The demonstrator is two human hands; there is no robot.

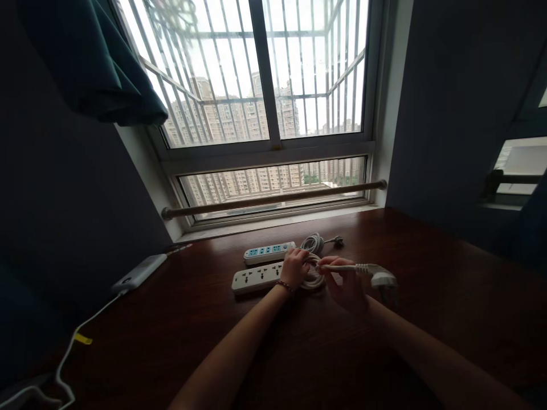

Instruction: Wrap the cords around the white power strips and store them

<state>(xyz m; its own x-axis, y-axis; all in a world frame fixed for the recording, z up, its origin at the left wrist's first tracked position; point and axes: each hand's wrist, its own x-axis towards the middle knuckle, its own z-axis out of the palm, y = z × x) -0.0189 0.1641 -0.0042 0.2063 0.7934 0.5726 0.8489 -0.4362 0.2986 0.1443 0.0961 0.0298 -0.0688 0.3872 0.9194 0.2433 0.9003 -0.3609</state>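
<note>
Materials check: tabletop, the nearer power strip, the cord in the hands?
Tabletop: dark red-brown wood or veneer, semi-gloss; faint grain, window sheen. Nearer power strip: off-white moulded plastic, smooth, looks matte. Cord: pale flexible sheath, likely PVC or rubber; it coils under the left hand and bends from the right hand.

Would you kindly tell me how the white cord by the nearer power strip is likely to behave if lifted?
Probably floppy: the cord lies in loose loops under the left hand, so it would likely sag and uncoil. The stretch from the right hand to the plug runs straight, so it seems somewhat springy. The plug end may swing.
</note>
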